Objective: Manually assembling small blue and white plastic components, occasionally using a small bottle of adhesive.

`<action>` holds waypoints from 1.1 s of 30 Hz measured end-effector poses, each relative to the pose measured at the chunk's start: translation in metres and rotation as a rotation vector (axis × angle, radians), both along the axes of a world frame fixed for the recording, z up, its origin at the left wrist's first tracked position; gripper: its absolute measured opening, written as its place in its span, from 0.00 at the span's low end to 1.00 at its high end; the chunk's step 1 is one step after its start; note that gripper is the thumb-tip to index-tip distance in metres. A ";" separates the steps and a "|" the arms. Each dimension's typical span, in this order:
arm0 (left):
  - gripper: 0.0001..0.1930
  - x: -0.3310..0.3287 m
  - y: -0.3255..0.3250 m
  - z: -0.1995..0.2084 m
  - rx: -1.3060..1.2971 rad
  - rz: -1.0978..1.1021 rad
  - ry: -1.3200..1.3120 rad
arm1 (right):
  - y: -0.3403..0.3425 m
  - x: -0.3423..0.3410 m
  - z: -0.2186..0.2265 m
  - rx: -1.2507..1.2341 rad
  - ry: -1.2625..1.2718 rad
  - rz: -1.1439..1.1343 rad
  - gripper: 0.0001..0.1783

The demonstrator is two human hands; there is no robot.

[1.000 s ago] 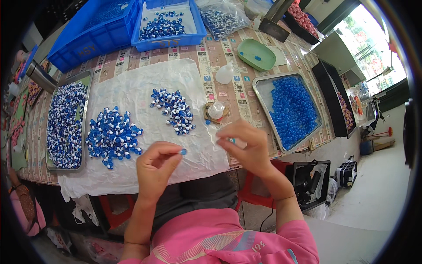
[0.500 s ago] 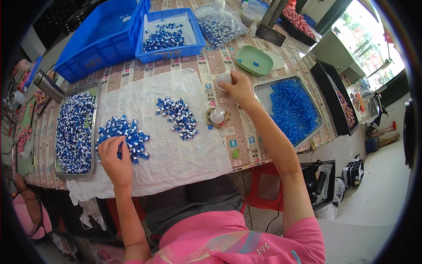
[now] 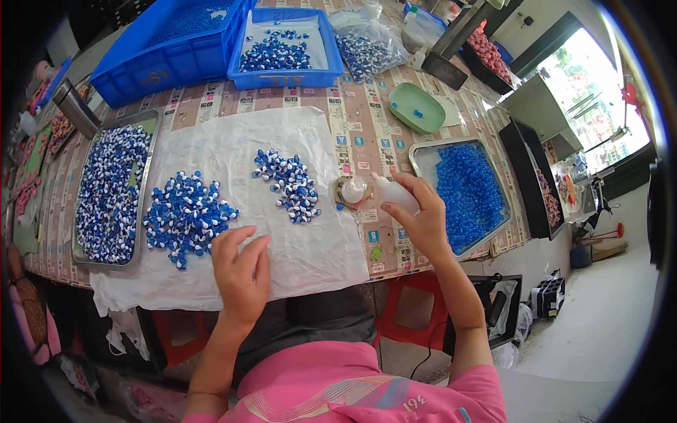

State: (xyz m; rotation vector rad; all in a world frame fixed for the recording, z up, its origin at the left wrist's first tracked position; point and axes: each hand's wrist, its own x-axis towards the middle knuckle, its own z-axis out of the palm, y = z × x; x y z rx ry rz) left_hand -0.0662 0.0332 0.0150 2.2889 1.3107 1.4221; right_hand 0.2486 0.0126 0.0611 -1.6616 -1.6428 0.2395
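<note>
My right hand [image 3: 429,217] grips a small white squeeze bottle [image 3: 396,194], tilted with its narrow tip toward the upper left. Close beside that tip, a clear and white rounded piece [image 3: 355,189] sits on a small brown base. My left hand [image 3: 242,275] hovers over the near part of the white sheet [image 3: 310,261], fingers loosely bent and apart, with nothing visible in them. Beyond it to the left lies a large pile of blue-and-white beads [image 3: 185,215]. A smaller cluster of the same beads [image 3: 288,185] is on the sheet's right half.
A metal tray of blue-and-white beads [image 3: 109,194] stands left; another metal tray holds clear blue beads [image 3: 471,190] at right. Blue plastic bins [image 3: 285,79], a bag of beads [image 3: 363,49] and a green dish [image 3: 416,116] stand farther back. A black tray [image 3: 539,183] borders the right side.
My right hand has brought the bottle nearer, from behind the clear rounded piece to beside it. My left hand has left the large bead pile and moved right and nearer, its fingers now apart.
</note>
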 end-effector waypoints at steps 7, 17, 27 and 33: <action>0.10 0.019 -0.009 -0.012 -0.166 -0.168 0.002 | -0.004 -0.002 0.001 0.096 -0.072 -0.019 0.24; 0.08 0.017 -0.009 -0.013 -0.194 -0.177 0.022 | 0.000 -0.002 0.009 0.224 -0.255 0.058 0.21; 0.09 0.016 -0.008 -0.014 -0.197 -0.182 0.025 | 0.004 -0.001 0.014 0.278 -0.379 0.103 0.21; 0.09 0.016 -0.008 -0.015 -0.205 -0.184 0.030 | 0.005 0.000 0.016 0.288 -0.381 0.126 0.22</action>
